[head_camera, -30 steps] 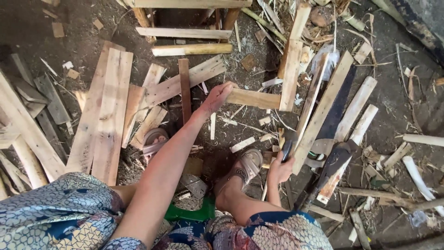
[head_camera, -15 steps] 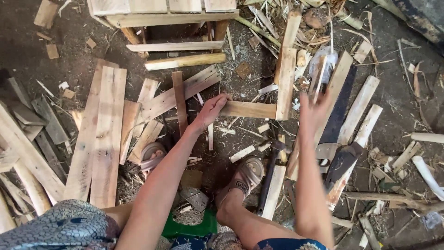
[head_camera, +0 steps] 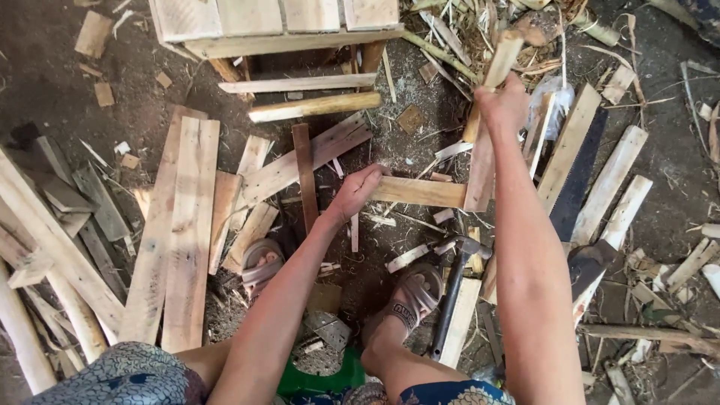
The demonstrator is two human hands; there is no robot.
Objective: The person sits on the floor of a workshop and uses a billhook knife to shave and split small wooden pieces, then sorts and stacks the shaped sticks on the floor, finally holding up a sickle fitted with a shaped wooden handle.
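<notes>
Fingers (head_camera: 375,176) of the left hand (head_camera: 358,191) are curled over the near end of a flat wooden slat (head_camera: 420,192), which is pinned against the dirt floor (head_camera: 60,90). Long planks (head_camera: 180,225) are spread to the left, and a claw hammer (head_camera: 454,289) is laid beside the sandalled foot (head_camera: 412,296). Farther right, a short wooden stick (head_camera: 495,71) is gripped upright in the closed right hand (head_camera: 501,105), above the slat's far end. A dark saw blade (head_camera: 577,180) is seen beyond.

pallet (head_camera: 285,19) cut off, saw handle (head_camera: 592,262) half-hidden
</notes>
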